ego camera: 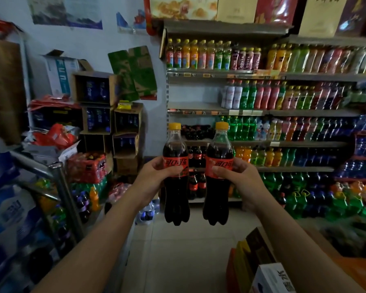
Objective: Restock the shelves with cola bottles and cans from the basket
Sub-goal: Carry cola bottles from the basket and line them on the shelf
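Note:
I hold two cola bottles upright in front of me, each with a yellow cap and a red label. My left hand (156,176) grips the left cola bottle (175,199) around its label. My right hand (237,178) grips the right cola bottle (217,199) the same way. Both bottles hang in the air before the drinks shelves (199,106). Behind them, on the lower shelves, stand small cola bottles (197,157) with red labels. The left end of the shelf at mid height is bare. No basket is in view.
Stacked cartons (97,115) and shrink-wrapped drink packs (87,168) crowd the left wall. A metal rail (57,176) rises at lower left. Boxes (262,269) sit at lower right. Pale floor tiles (178,250) run between them toward the shelves.

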Motion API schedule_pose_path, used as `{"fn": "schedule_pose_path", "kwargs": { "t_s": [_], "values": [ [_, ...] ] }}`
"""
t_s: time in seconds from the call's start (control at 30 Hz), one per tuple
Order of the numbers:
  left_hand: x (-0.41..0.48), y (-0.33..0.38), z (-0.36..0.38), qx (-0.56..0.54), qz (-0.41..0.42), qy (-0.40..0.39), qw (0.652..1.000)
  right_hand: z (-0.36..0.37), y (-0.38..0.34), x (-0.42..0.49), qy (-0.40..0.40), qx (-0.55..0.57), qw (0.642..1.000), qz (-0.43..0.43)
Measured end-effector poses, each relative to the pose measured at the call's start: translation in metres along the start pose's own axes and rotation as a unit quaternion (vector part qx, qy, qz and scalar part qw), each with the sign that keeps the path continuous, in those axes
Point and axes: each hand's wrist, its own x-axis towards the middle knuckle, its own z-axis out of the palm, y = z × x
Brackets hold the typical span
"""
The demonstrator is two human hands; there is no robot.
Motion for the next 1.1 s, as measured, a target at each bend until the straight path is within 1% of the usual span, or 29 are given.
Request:
{"fn": "schedule_pose_path", "kwargs": {
  "t_s": [0.2,0.43,0.67,0.9,1.1],
  "values": [
    [0.106,-0.018,-0.006,0.007,0.004,0.004,1.0,-0.013,0.032,0.103,-0.01,-0.008,1.0,0.0],
    [0.257,-0.024,-0.021,0.012,0.027,0.007,1.0,-0.018,0.054,0.253,-0.034,-0.002,0.999,-0.006],
    [0.396,-0.041,-0.063,0.029,0.039,0.035,0.998,-0.014,0.085,0.386,-0.05,0.012,0.999,-0.009],
    [0.529,-0.052,-0.103,0.06,0.049,0.035,0.996,-0.007,0.124,0.529,-0.047,0.011,0.999,-0.012],
    [0.684,-0.053,-0.14,0.078,0.061,0.026,0.995,0.011,0.153,0.683,-0.037,0.014,0.999,-0.016]
  ]
}}
